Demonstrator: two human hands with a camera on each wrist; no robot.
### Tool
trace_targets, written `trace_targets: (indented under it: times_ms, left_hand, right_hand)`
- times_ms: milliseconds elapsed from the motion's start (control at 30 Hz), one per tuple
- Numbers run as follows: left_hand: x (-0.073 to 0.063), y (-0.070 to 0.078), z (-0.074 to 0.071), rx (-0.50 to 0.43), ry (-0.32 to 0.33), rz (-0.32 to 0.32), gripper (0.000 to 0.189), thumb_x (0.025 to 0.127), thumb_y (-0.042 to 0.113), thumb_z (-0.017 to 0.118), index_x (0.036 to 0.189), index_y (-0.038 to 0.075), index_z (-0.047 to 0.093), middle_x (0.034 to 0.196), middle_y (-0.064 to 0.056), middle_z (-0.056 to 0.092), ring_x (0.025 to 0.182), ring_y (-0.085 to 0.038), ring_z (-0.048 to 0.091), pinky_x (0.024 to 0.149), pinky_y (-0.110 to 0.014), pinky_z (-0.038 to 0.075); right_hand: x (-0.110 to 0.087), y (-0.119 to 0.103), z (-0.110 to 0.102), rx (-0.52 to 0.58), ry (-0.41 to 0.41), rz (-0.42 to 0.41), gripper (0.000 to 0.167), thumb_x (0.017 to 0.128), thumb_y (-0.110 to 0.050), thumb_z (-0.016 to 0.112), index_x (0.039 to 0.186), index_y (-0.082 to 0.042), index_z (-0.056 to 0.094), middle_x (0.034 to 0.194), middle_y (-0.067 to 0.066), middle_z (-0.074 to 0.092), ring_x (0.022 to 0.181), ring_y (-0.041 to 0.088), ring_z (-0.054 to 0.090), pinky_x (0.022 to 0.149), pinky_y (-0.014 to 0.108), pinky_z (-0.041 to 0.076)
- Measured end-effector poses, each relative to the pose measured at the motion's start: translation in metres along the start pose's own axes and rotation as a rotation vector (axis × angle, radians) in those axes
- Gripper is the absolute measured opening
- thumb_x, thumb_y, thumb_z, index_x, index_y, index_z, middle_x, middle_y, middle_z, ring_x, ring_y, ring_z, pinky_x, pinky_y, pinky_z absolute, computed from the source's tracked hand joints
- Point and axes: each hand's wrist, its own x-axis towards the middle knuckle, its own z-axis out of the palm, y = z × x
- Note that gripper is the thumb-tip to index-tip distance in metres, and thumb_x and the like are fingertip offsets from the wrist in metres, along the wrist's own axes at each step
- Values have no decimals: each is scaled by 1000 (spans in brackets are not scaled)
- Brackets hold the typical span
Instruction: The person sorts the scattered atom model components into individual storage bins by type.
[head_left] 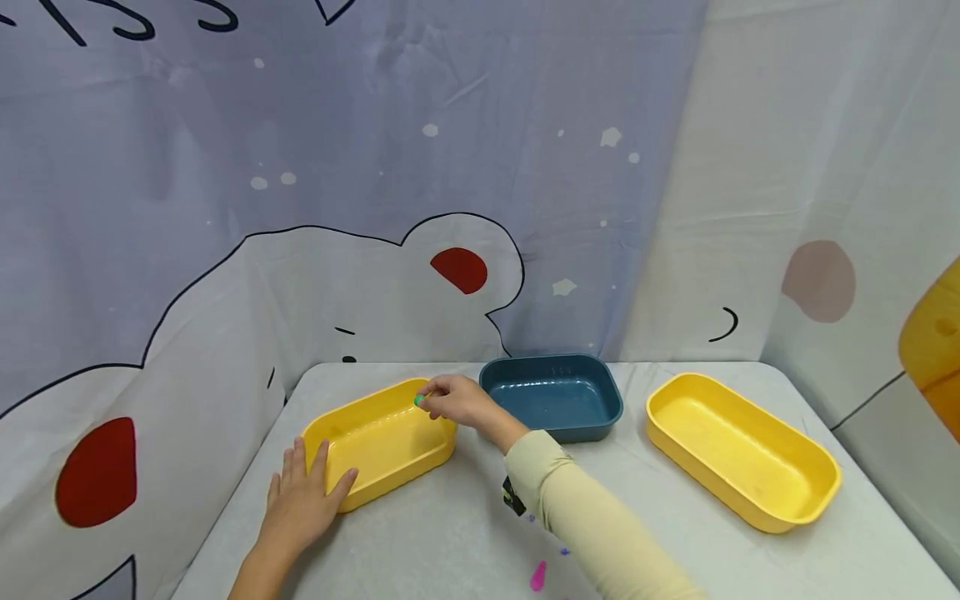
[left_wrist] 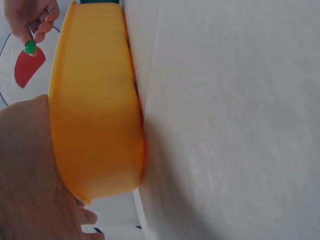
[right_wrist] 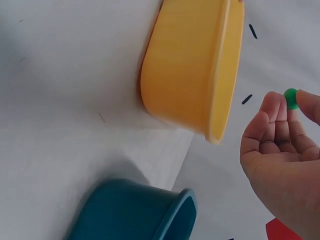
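Between thumb and fingertips my right hand pinches a small round green bead. It is held over the right end of the left yellow tray, above the rim. My left hand rests on that tray's near left corner with its fingers spread over the rim. In the left wrist view the tray's side wall stands beside the left palm. The green bead shows beyond the rim there, under the right fingertips.
A dark blue tray stands at the back middle, and a second yellow tray at the right. On the white table near the right sleeve lie a pink drop-shaped piece, small purple bits and a black patterned piece. A printed cloth hangs behind.
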Motion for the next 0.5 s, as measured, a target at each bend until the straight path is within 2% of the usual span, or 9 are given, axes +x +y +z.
trace_targets:
  times_ms: [67, 300, 500]
  left_hand:
    - [0, 0, 1, 4, 6, 1, 97, 99, 72, 33, 160, -3, 17, 161, -39, -8, 147, -59, -3, 113, -76, 3]
    - [-1, 0, 1, 7, 14, 1, 98, 99, 73, 33, 159, -3, 18, 161, -39, -6, 147, -58, -2, 113, -77, 4]
    - [-2, 1, 1, -1, 17, -4, 97, 99, 71, 34, 159, -3, 18, 161, -38, -7, 148, -58, -3, 114, -76, 3]
  right_hand:
    - [3, 0, 2, 0, 7, 4, 19, 97, -30, 70, 112, -19, 72, 100, 6, 71, 98, 25, 70, 87, 35, 56]
    - [9, 0, 9, 55, 28, 25, 18, 97, -27, 70, 112, -18, 72, 108, 12, 72, 88, 15, 68, 92, 38, 56]
    - [12, 1, 16, 59, 53, 23, 17, 97, -24, 70, 112, -17, 72, 102, 5, 72, 92, 20, 69, 93, 39, 56]
